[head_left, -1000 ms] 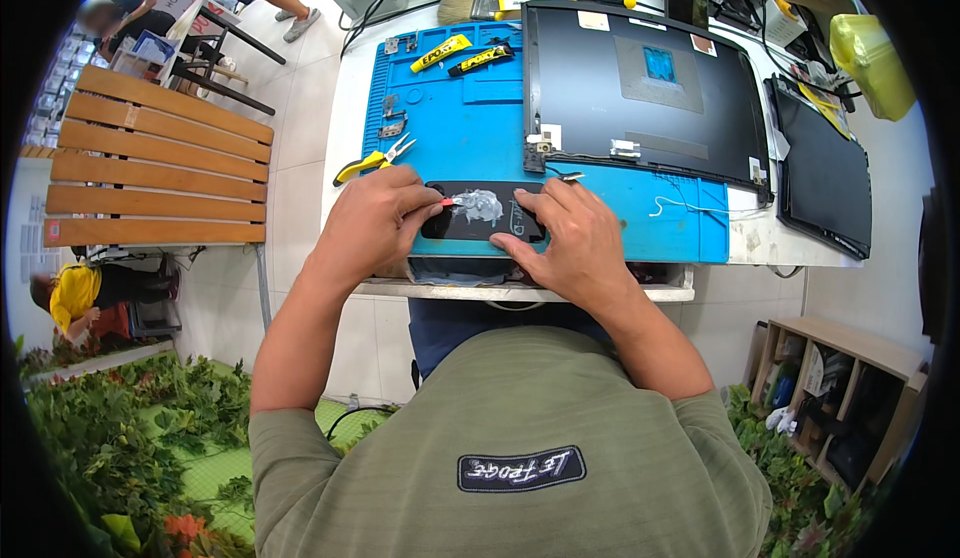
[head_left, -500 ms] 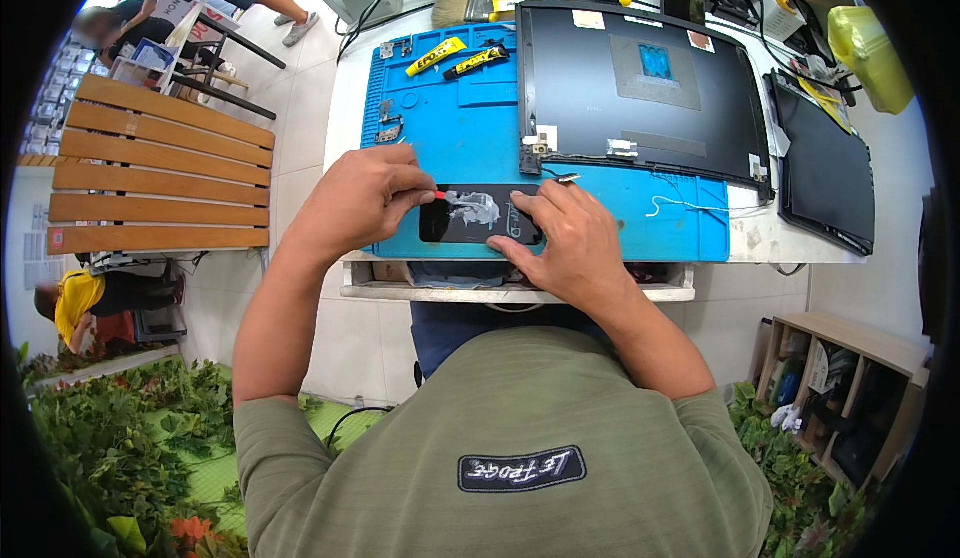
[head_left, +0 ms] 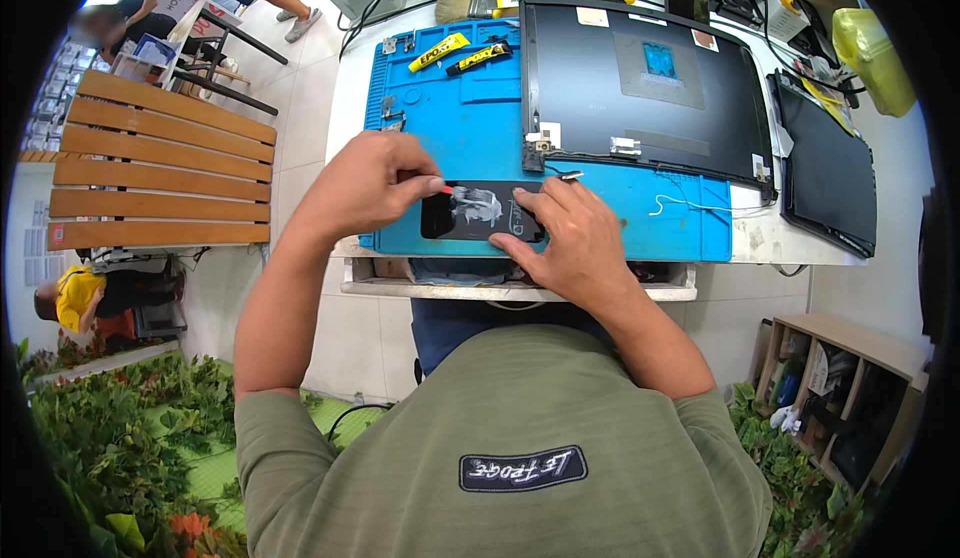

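On blue matting [head_left: 480, 148], hands [head_left: 372, 186] [head_left: 572, 226] pinch a red stick [head_left: 446, 190] (left) and, half-open, span a paste-smeared black slab [head_left: 490, 229] (right).

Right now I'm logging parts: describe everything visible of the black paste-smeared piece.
The black piece is a smooth-looking rounded rectangle, like plastic or glass, with a glossy left end, grey paste smeared mid-surface and pale markings rightward. It lies flat on the blue mat, near its front edge. The right hand touches its right end.
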A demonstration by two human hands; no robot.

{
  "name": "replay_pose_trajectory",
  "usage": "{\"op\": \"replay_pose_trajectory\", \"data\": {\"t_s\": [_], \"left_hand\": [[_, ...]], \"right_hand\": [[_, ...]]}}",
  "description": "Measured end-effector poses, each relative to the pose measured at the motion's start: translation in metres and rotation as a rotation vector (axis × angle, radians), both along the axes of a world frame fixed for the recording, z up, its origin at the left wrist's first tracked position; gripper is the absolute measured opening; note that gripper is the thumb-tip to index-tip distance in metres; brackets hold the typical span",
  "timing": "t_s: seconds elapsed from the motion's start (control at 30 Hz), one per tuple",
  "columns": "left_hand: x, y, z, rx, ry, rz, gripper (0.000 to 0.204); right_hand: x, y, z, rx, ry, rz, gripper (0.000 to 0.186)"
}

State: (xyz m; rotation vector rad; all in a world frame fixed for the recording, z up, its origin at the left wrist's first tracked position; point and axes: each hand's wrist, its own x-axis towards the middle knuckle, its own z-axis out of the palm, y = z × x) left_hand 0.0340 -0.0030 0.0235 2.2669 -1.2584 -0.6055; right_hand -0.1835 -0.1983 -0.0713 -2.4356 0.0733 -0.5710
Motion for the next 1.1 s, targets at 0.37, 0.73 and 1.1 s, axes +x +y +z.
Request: {"op": "replay_pose_trajectory", "data": {"t_s": [0.37, 0.73, 1.1], "left_hand": [[-0.036, 0.002, -0.019, -0.014, 0.037, 0.133, 0.018], [-0.035, 0.018, -0.014, 0.035, 0.091, 0.222, 0.016], [-0.049, 0.004, -0.018, 0.011, 0.074, 0.238, 0.021]], "right_hand": [[0.0, 0.0, 0.001, 0.001, 0.015, 0.0, 0.053], [0.0, 0.0, 0.001, -0.008, 0.003, -0.004, 0.052], [0.0, 0.0, -0.001, -0.015, -0.008, -0.003, 0.052]]}}
